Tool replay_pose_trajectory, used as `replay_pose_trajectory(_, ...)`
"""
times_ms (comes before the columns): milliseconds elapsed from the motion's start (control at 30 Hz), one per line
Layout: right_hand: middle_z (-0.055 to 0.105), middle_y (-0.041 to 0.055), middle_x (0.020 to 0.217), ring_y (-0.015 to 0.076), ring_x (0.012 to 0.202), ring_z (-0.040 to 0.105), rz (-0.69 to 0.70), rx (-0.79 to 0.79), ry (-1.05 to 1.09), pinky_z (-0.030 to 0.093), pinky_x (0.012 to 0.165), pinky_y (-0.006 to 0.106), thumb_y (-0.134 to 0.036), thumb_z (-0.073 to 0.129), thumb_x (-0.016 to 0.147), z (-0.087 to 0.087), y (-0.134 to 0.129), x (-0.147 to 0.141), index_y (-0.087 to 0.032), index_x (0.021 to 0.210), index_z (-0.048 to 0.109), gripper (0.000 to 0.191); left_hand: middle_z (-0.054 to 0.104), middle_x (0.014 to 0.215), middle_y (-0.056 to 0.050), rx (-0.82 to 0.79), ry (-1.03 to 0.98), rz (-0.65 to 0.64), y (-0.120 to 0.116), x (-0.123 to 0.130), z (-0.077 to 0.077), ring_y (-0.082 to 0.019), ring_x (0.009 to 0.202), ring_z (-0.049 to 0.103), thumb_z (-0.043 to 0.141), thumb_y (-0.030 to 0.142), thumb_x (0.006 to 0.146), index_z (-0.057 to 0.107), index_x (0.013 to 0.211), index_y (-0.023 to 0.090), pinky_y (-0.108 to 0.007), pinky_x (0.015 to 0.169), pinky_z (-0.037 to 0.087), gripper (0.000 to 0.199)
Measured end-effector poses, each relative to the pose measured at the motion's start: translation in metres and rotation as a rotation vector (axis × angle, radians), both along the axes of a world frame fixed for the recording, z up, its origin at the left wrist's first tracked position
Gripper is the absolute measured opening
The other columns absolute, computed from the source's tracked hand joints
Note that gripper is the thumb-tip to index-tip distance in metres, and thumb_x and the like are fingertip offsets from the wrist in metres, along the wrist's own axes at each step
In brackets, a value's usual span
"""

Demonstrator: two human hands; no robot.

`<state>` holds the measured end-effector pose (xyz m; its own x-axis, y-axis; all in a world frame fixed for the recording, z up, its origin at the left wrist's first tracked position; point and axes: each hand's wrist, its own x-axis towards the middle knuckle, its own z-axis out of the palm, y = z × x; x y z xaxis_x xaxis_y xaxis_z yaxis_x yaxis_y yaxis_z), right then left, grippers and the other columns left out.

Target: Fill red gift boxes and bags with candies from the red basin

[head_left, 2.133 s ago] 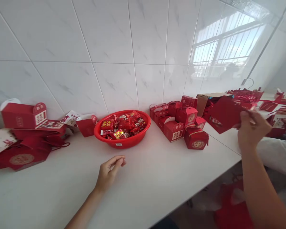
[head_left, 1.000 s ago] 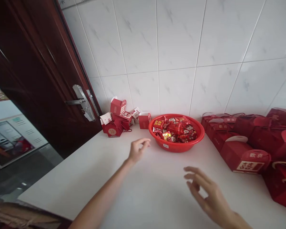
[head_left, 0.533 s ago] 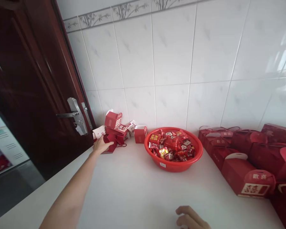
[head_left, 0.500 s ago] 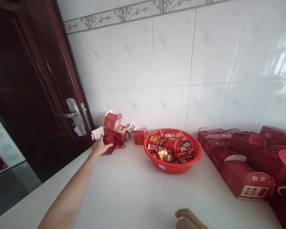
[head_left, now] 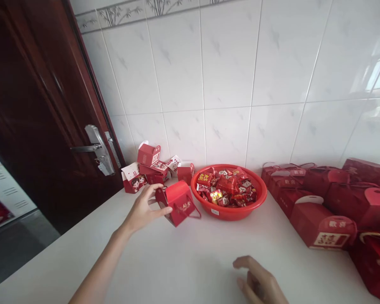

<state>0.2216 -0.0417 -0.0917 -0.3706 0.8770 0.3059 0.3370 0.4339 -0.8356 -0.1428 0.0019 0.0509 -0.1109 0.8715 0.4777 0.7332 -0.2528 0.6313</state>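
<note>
A small red gift box (head_left: 181, 207) with a cord handle is pinched at its left side between the thumb and fingers of my left hand (head_left: 145, 210). The box is tilted, in front of the round red plastic basin (head_left: 232, 215). Wrapped red candies (head_left: 229, 184) fill that basin. Over the front of the table, my right hand (head_left: 259, 278) is held with curled fingers, thumb and forefinger apart, and nothing in it. Part of that hand is cut off by the lower edge.
Several small red and white boxes (head_left: 150, 155) are heaped by the wall at the left. Rows of red boxes (head_left: 323, 219) line the table's right side. A dark wooden door (head_left: 34, 105) with a metal handle (head_left: 98, 147) stands beyond the left edge.
My left hand has lifted the red gift box from the heap and brought it right and nearer. My right hand has come further into view.
</note>
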Motion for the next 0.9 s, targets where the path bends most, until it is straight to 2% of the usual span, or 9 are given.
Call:
replay_pose_trajectory(67,0.055,-0.0031,0.061,0.0143,0.054,0.055,0.009,-0.033,0.022,0.048,0.055,0.024,-0.050,0.048,0.097,0.013,0.000,0.003,-0.021,0.115,0.061,0.036,0.060,0.117,-0.006,0.057,0.048,-0.150,-0.026,0.034,0.006,-0.025,0.110,0.065,0.080,0.045,0.070,0.051,0.112,0.026,-0.042,0.093,0.058,0.055)
replay_pose_trajectory(167,0.066,0.0025,0.080,0.0171,0.069,0.064,0.004,-0.021,0.099,0.055,0.068,0.029,-0.049,0.050,0.097,0.040,-0.003,0.000,-0.021,0.129,0.052,0.043,0.059,0.119,-0.008,0.117,0.174,-0.262,-0.052,0.077,0.004,-0.025,0.110,0.064,0.085,0.041,0.069,0.046,0.101,0.025,-0.039,0.090,0.058,0.052)
replay_pose_trajectory(300,0.063,0.0125,0.125,0.0212,0.092,0.067,-0.029,0.075,0.230,0.057,0.075,0.033,-0.051,0.053,0.094,0.080,-0.004,-0.013,-0.023,0.135,0.046,0.050,0.059,0.123,-0.009,0.133,0.265,-0.366,-0.063,0.116,-0.020,-0.023,0.099,0.068,0.084,0.034,0.071,0.044,0.098,0.025,-0.033,0.077,0.058,0.049)
replay_pose_trajectory(433,0.066,0.0093,0.118,0.0201,0.085,0.066,-0.116,0.062,0.186,0.056,0.072,0.034,-0.055,0.054,0.092,0.105,0.001,-0.023,-0.023,0.124,0.052,0.045,0.061,0.115,-0.008,0.200,0.252,-0.384,-0.060,0.134,-0.042,-0.019,0.082,0.068,0.080,0.029,0.077,0.047,0.098,0.025,-0.032,0.071,0.057,0.039)
replay_pose_trajectory(533,0.068,0.0077,0.109,0.0183,0.074,0.064,-0.163,0.006,0.091,0.053,0.065,0.033,-0.057,0.056,0.090,0.108,0.006,-0.025,-0.022,0.119,0.052,0.045,0.064,0.110,-0.008,0.166,0.208,-0.378,-0.059,0.138,-0.048,-0.018,0.078,0.068,0.080,0.030,0.077,0.050,0.089,0.024,-0.032,0.071,0.056,0.032)
replay_pose_trajectory(633,0.069,0.0087,0.108,0.0179,0.070,0.063,-0.228,0.043,-0.013,0.053,0.065,0.034,-0.047,0.057,0.087,0.102,0.010,-0.024,-0.021,0.116,0.054,0.039,0.067,0.109,-0.010,0.078,0.133,-0.450,-0.061,0.140,-0.046,-0.028,0.106,0.068,0.079,0.039,0.077,0.048,0.072,0.023,-0.033,0.079,0.057,0.035)
replay_pose_trajectory(733,0.070,0.0091,0.106,0.0182,0.070,0.063,-0.254,0.097,-0.068,0.052,0.065,0.034,-0.044,0.056,0.088,0.096,0.012,-0.023,-0.021,0.112,0.056,0.033,0.069,0.112,-0.010,-0.043,0.019,-0.507,-0.060,0.140,-0.043,-0.029,0.123,0.061,0.063,0.044,0.090,0.057,0.068,0.021,-0.034,0.090,0.055,0.032)
replay_pose_trajectory(800,0.071,0.0094,0.105,0.0191,0.073,0.064,-0.266,0.126,-0.080,0.053,0.065,0.033,-0.050,0.058,0.087,0.095,0.012,-0.023,-0.021,0.112,0.056,0.038,0.070,0.112,-0.009,-0.095,-0.025,-0.490,-0.058,0.140,-0.042,-0.026,0.123,0.061,0.051,0.036,0.098,0.062,0.066,0.021,-0.034,0.095,0.054,0.037)
replay_pose_trajectory(900,0.070,0.0108,0.109,0.0234,0.082,0.066,-0.302,0.180,-0.129,0.053,0.067,0.035,-0.053,0.066,0.081,0.094,0.012,-0.023,-0.021,0.119,0.055,0.050,0.070,0.111,-0.008,-0.095,-0.019,-0.469,-0.055,0.143,-0.044,-0.024,0.115,0.065,0.055,0.028,0.095,0.062,0.062,0.021,-0.034,0.094,0.055,0.035)
